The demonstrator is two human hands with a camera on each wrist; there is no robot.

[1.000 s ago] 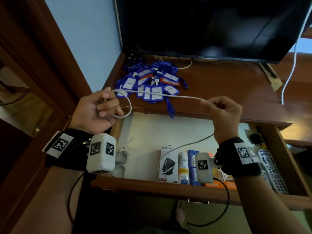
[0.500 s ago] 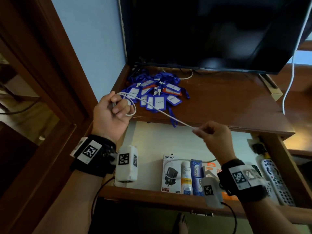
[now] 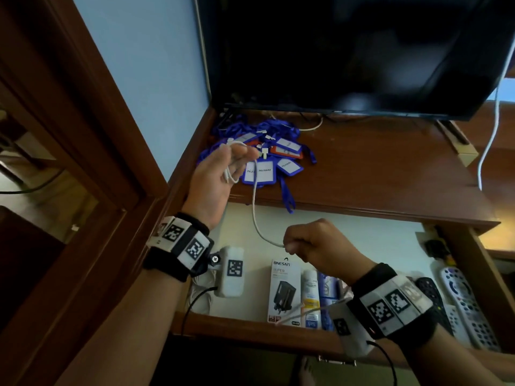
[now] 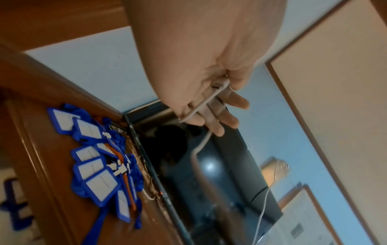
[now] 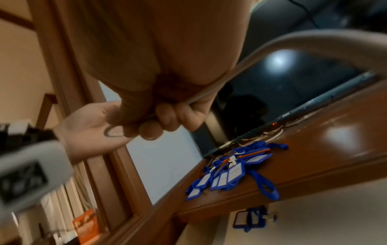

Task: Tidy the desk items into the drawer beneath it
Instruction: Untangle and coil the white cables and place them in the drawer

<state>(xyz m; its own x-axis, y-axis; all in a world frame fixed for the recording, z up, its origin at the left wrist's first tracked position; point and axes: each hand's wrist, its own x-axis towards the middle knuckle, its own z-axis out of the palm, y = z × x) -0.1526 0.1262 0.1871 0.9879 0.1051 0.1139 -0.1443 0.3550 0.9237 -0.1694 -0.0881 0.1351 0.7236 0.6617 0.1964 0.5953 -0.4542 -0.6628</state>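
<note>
Above the open wooden drawer [image 3: 376, 246], your right hand [image 3: 315, 246] fists round the thin white cable [image 3: 253, 207] to feed slack; farther left, your left hand [image 3: 217, 176] holds fingers [image 4: 215, 126] nearly straight as a spool, thumb apparently pinning the loops; blue name-tag holders [image 3: 287, 165] lie beyond.

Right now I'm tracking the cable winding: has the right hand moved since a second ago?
Yes. The right hand, gripping the white cable, has dropped from the desk edge, down and left over the open drawer.
</note>
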